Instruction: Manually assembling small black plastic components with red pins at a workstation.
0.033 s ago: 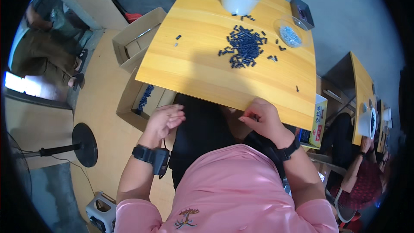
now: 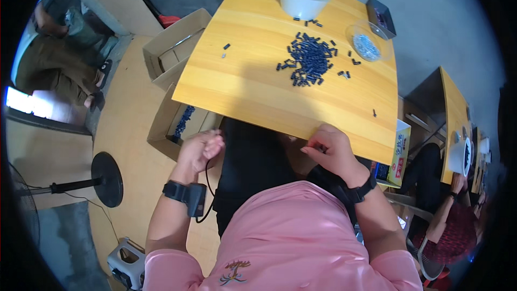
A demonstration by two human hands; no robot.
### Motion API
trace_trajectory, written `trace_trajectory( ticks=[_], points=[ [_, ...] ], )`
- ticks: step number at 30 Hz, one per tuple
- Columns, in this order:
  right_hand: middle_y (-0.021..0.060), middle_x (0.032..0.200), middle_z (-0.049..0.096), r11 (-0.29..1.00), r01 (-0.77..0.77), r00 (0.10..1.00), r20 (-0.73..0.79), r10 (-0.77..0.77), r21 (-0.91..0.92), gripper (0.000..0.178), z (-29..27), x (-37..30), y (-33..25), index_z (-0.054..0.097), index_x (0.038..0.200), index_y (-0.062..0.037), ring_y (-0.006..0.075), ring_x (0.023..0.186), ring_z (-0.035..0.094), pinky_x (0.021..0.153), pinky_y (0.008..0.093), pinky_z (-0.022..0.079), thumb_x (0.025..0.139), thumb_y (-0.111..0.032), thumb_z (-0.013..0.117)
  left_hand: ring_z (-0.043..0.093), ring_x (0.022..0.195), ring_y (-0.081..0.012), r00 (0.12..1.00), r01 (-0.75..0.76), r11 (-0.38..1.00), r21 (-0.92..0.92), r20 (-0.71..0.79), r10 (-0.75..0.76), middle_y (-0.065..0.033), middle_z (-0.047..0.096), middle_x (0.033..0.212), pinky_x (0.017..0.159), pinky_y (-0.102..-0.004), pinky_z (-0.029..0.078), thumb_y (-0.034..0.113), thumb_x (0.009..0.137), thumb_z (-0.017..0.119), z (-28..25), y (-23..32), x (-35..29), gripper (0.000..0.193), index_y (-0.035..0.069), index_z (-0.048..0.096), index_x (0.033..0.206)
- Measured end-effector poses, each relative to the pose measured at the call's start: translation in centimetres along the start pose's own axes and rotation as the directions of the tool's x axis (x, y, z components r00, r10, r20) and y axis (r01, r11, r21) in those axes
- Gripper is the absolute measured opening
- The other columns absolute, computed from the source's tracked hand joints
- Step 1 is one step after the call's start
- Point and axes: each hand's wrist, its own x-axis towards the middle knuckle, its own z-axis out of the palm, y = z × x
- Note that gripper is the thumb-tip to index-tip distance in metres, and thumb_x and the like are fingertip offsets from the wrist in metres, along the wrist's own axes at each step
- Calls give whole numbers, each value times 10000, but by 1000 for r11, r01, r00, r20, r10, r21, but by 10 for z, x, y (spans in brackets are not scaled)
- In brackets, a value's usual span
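Note:
My left hand (image 2: 200, 150) is off the table's near left edge, above the open cardboard box, with its fingers curled in; whatever is inside them is hidden. At the front edge of the table, my right hand (image 2: 331, 148) is closed, and a small dark piece (image 2: 321, 147) shows between thumb and fingers. Beyond both hands lies a heap of short black tube-like pieces (image 2: 311, 60) on the wooden table (image 2: 247, 83). A clear round dish (image 2: 367, 47) of small silvery-blue parts stands to the heap's right.
A white tub (image 2: 306, 2) full of black pieces stands at the far edge, near a dark tray (image 2: 381, 17). Left of the table are cardboard boxes (image 2: 161, 129), one holding blue-black parts, and a round black stand base (image 2: 107, 179). Another person works at a table on the right.
The fingers of my left hand have curled in more, and that hand has shifted slightly left. My right hand stays closed at the table edge. The view has moved slightly.

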Motion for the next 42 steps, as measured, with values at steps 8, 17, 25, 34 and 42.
trace_trajectory(
  ticks=[8,17,25,34,42],
  points=[
    [83,606,521,996,-84,995,60,83,5,156,0,19,3,605,656,-55,244,550,509,504,329,398,659,-106,753,595,733,-174,757,-514,824,-240,-578,304,-90,611,877,664,-228,515,81,925,471,-98,58,29,180,-8,522,1074],
    [91,613,547,998,-17,1000,-13,16,-54,173,1,16,9,602,651,-63,266,582,536,535,357,420,669,-160,744,564,716,-90,466,-827,547,131,-385,796,-52,629,886,643,-194,457,65,909,533,63,41,-14,201,9,579,1098],
    [89,650,560,999,-13,1000,-17,13,-50,163,4,4,3,620,690,-76,277,665,571,595,375,453,697,-207,717,603,729,-92,755,-656,687,313,274,596,-58,660,853,658,-209,478,69,881,583,168,-1,-14,187,-14,632,1040],
    [149,753,594,988,-126,985,-109,135,84,146,-31,26,14,647,836,-24,300,680,586,624,367,473,746,-137,663,626,779,-103,767,-637,671,379,391,508,-68,664,870,702,-222,511,48,885,571,178,-26,9,173,-24,636,1028],
    [127,721,587,923,-256,936,-311,163,-286,278,-30,84,33,632,927,13,264,666,589,620,350,473,750,-192,694,623,796,-97,750,-659,646,386,410,520,-64,659,877,725,-223,515,41,891,562,180,-24,3,169,-34,631,1026]
  ],
)
